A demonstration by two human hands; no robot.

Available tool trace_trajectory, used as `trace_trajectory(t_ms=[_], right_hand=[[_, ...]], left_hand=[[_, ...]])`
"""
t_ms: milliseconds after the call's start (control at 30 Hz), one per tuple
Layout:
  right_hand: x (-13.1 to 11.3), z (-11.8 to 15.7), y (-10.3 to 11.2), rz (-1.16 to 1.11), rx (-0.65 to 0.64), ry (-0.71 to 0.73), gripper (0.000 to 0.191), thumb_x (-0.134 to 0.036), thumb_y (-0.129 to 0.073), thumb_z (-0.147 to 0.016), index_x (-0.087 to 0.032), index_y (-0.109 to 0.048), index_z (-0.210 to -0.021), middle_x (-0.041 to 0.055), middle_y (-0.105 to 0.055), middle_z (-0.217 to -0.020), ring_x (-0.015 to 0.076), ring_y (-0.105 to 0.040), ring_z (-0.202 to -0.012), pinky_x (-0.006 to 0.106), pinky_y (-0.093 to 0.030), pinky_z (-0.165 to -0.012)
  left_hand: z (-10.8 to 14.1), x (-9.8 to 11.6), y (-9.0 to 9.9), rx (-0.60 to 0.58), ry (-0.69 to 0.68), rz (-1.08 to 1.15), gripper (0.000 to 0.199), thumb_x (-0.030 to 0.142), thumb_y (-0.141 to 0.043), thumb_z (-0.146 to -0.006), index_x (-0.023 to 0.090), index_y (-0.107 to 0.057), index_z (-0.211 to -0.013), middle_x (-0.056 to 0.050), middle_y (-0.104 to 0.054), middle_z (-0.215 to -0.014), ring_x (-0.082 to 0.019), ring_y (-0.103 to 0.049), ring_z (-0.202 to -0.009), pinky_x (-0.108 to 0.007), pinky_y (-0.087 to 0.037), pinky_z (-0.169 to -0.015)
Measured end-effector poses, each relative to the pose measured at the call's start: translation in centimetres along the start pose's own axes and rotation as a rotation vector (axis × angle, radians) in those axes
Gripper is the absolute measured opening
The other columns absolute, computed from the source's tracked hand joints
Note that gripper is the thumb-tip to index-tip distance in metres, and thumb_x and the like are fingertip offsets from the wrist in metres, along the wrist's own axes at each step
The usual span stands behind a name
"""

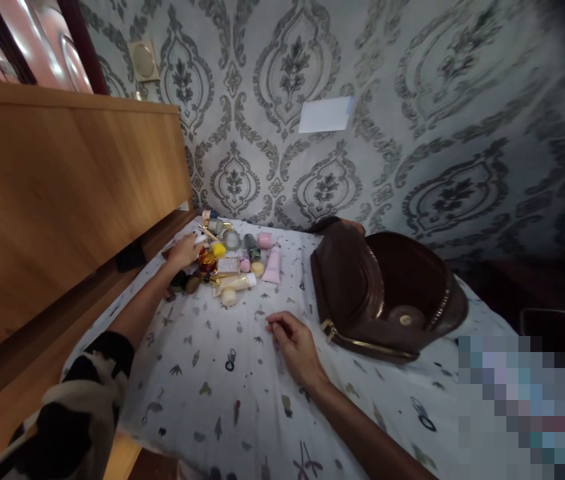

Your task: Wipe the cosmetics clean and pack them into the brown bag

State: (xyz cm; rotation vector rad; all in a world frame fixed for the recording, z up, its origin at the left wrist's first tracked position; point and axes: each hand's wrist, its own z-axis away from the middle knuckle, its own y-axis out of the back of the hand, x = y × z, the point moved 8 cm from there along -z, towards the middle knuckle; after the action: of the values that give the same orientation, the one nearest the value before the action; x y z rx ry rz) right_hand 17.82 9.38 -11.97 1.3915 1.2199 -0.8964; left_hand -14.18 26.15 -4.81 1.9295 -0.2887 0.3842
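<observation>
From my end, the step in hand looks like handling the small cosmetics (228, 266) grouped on the printed cloth (197, 373): my left hand (186, 252) is at their left edge, by the amber bottle (207, 261), its grip unclear to me. My right hand (293, 341), fingers curled narrow, rests near the open brown bag (345, 280); I can't tell whether it pinches anything. Working there calls for a careful pinch, sparing crowded neighbours.

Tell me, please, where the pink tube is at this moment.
In the head view, the pink tube is left of the brown bag, immediately right of the pale yellow round item and just below the pink jar.
</observation>
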Motion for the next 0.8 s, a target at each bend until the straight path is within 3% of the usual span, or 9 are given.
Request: trace_trajectory(t_ms=[133, 300, 500, 633, 800], right_hand=[[-0.2, 0.1, 0.1, 0.022, -0.001, 0.007, 0.019, -0.030, -0.050, -0.082, -0.021, -0.066, -0.086, 0.0032, -0.066, -0.073, 0.0189, -0.061, -0.068, 0.029, -0.046, -0.061], [-0.7, 0.3, 0.1, 0.031, -0.013, 0.042, 0.019, -0.025, -0.048, -0.083, -0.019, -0.066, -0.088, 0.0031, -0.065, -0.075, 0.0167, -0.059, -0.067, 0.027, -0.045, -0.061], [-0.5, 0.3, 0.0, 0.000, -0.001, 0.035, 0.018, -0.024, -0.049, -0.082, -0.020, -0.065, -0.087, 0.0019, -0.063, -0.072, 0.0161, -0.057, -0.065, 0.026, -0.043, -0.059], [-0.2, 0.2, 0.0, -0.034, 0.016, 0.018, 0.019, -0.024, -0.049, -0.080, -0.020, -0.066, -0.087, 0.0019, -0.064, -0.073, 0.0163, -0.057, -0.065, 0.026, -0.043, -0.059], [0.0, 0.1, -0.1, -0.109, 0.012, -0.019, 0.018, -0.023, -0.051, -0.076, -0.019, -0.066, -0.084, 0.0009, -0.063, -0.070, 0.0155, -0.056, -0.063, 0.026, -0.041, -0.058]], left_hand=[[-0.9, 0.0, -2.2, -0.095, 0.001, -0.082, 0.042, 0.040, -0.056, -0.085, 0.010, -0.061, -0.114, -0.023, -0.063, -0.117, -0.035, -0.059, -0.111, -0.043, -0.044, -0.094], [-1.9, -0.9, -2.5, -0.213, -0.057, -0.098, 0.043, 0.043, -0.061, -0.079, 0.013, -0.061, -0.111, -0.015, -0.067, -0.109, -0.029, -0.062, -0.100, -0.034, -0.047, -0.084], [-2.5, -0.8, -2.0, -0.267, -0.083, -0.040, 0.045, 0.047, -0.065, -0.070, 0.015, -0.065, -0.102, -0.010, -0.072, -0.098, -0.028, -0.062, -0.095, -0.032, -0.047, -0.081], [-2.4, -0.7, -0.9, -0.289, -0.080, 0.042, 0.043, 0.040, -0.070, -0.062, 0.018, -0.069, -0.099, -0.005, -0.074, -0.099, -0.028, -0.064, -0.096, -0.030, -0.049, -0.081], [-1.3, -1.3, 0.9, -0.211, 0.032, 0.099, 0.042, 0.035, -0.074, -0.057, 0.017, -0.071, -0.095, -0.005, -0.074, -0.093, -0.029, -0.064, -0.097, -0.030, -0.049, -0.078]])
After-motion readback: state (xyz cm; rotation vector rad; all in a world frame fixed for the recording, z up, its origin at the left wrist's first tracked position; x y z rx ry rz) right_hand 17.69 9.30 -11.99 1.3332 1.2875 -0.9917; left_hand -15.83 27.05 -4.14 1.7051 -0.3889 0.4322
